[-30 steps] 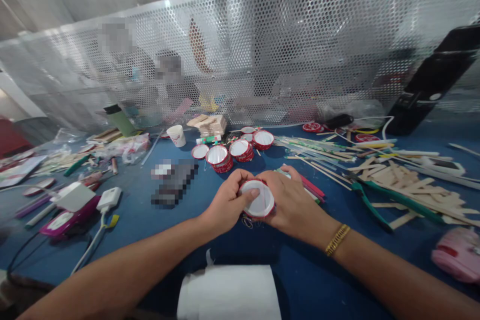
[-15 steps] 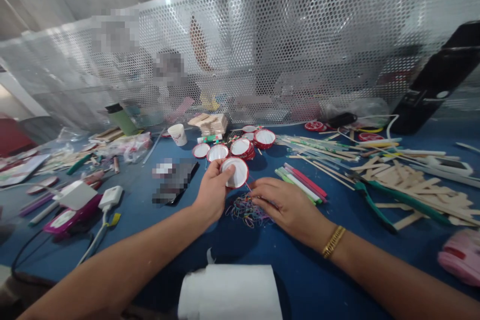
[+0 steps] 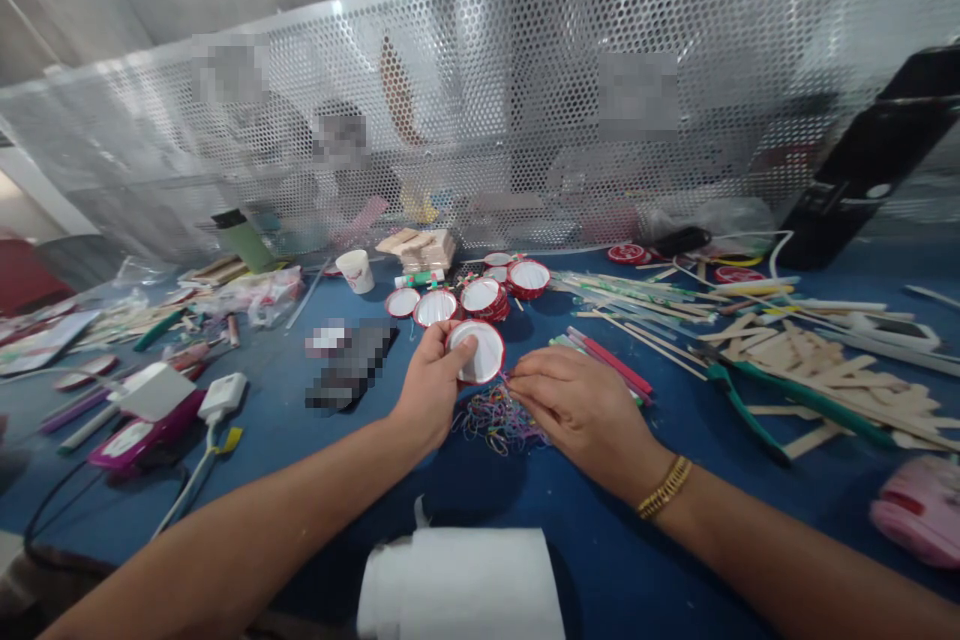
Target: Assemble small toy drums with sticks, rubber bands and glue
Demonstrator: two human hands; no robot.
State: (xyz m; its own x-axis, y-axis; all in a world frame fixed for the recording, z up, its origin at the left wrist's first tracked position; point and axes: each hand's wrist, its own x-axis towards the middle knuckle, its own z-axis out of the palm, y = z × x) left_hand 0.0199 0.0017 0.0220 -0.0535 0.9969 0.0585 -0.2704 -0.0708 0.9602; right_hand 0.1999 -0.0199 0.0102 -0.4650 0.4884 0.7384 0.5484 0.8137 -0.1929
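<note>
My left hand (image 3: 426,392) is closed on a round white disc (image 3: 487,356) with a red rim, thumb on its face and fingers behind. At the disc's lower right edge, my right hand (image 3: 583,410) pinches a thin purplish thread (image 3: 505,381) between thumb and fingertips. Below both hands lies a tangled heap of coloured threads (image 3: 496,423). Just beyond them are several similar red-rimmed discs (image 3: 481,296), some stacked. Fingers partly hide where the thread meets the disc.
A toilet paper roll (image 3: 461,585) lies nearest me. Rightward are felt pens (image 3: 615,365), green-handled pliers (image 3: 810,400) and wooden sticks (image 3: 847,370). A phone (image 3: 356,367), a paper cup (image 3: 355,272) and white chargers (image 3: 154,388) lie leftward. A perforated metal screen (image 3: 465,120) stands behind.
The disc in my left hand has shifted slightly right and down, turning its face more toward me. My right fingers have come closer to its edge, still pinching the thread.
</note>
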